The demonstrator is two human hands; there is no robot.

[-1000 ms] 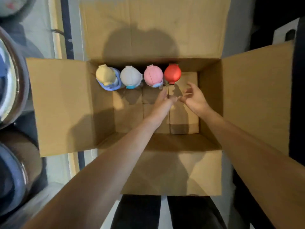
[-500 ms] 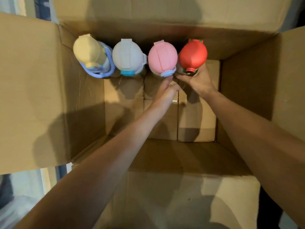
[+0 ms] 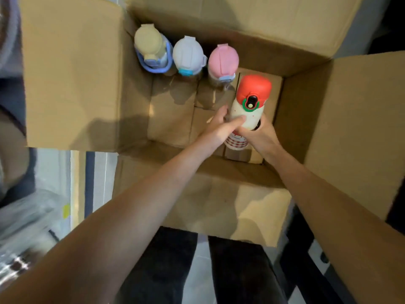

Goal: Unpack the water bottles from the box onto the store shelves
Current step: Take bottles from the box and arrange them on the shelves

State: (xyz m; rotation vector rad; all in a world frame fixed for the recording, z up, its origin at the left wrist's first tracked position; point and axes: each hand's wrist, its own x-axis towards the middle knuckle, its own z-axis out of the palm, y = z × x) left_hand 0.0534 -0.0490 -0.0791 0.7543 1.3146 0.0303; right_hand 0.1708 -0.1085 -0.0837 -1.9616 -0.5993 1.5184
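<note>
Big open cardboard box (image 3: 72, 80) fills the view, flaps folded out, and three bottles stand in a row along its far wall: the yellow-lidded bottle (image 3: 150, 43) with a blue carry loop, the white-lidded bottle (image 3: 187, 53) beside it, the pink-lidded bottle (image 3: 223, 60) next in line. And here's the red-capped bottle (image 3: 249, 104), apart from the row, inside the box near the right wall, tilted with its cap toward the far wall. It looks like rigid, smooth plastic, probably empty and light, so a slick body is the worry; a wrap around the cream barrel below the cap seems the sound hold, not the lid. Both forearms reach straight down in. The left hand (image 3: 219, 130) is curled on the barrel's left side, thumb laid across the front; the right hand (image 3: 262, 133) is clamped on the lower right side
</note>
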